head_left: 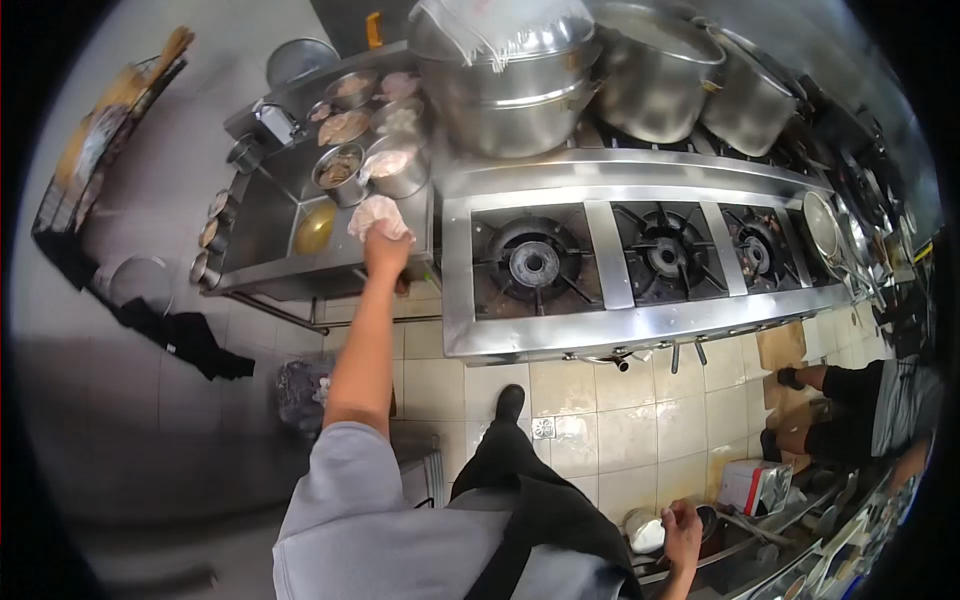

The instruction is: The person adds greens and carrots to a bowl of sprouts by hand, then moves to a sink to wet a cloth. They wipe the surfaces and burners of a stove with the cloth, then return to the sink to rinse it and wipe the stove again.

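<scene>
My left hand (388, 250) reaches forward, fingers closed on a crumpled pale pink cloth (376, 218) over the edge of a steel counter (345, 268). Just beyond the cloth stands a metal pot (397, 168) with pale contents. Beside it, a smaller metal pot (339, 172) holds brownish pieces. A shiny yellow round patch (316, 230), perhaps a bowl or liquid, is left of the cloth. Low on the right, my right hand (682, 532) has its fingers curled together; what they hold, if anything, I cannot make out. A white rounded item (646, 532) is close beside that hand.
A steel stove (620, 318) with three front burners lies right of the counter. Large steel pots (510, 110) stand behind it, a fringed cloth (500, 25) draped on one. Another person (845, 410) is at the right. A wall rack (110, 150) hangs at left.
</scene>
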Tool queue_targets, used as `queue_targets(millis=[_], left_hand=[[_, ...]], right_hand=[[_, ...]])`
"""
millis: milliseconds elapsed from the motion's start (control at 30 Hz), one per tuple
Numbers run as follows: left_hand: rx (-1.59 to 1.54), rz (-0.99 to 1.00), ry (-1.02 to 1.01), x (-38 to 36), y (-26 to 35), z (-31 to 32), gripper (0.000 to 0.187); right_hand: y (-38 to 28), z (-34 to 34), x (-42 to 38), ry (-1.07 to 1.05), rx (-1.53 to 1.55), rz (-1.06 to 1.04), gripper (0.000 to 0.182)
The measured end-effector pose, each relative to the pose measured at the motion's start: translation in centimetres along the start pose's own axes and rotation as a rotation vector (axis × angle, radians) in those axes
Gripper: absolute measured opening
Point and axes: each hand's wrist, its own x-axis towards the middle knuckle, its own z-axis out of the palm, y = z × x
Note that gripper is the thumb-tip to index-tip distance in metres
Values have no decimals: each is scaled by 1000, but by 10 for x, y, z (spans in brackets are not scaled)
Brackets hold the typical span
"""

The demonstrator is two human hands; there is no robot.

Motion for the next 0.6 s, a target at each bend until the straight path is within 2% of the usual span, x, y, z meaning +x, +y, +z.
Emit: queue_targets(millis=[33,100,167,233,300,367,433,500,567,600], left_hand=[[45,-5,-23,28,-13,1,76],[172,49,-20,77,-61,22,87],[438,168,-128,114,-97,40,95],[381,231,-235,137,-132,55,97],[288,245,-372,158,-138,57,81],[241,85,-357,155,-114,39,60],[157,15,-131,156,-125,40,42],[-414,-231,-74,168,-153,52,37],[-365,-307,-226,144,-86,24,39],[-517,-308,-314,124,-60,18,43]], right_hand=[[-42,8,12,-3,-8,26,37],[-120,26,40,-62,-189,-26,38],[-164,40,68,-134,-111,-86,38],[-197,47,88,-121,-158,-126,39],[-227,50,101,-92,-163,-112,40],[-253,53,113,-113,-149,-13,39],[-270,60,127,-184,-180,-37,39],[-289,67,143,-233,-118,-106,39],[-305,82,158,-229,-43,-258,42],[-317,90,166,-232,22,-338,45]])
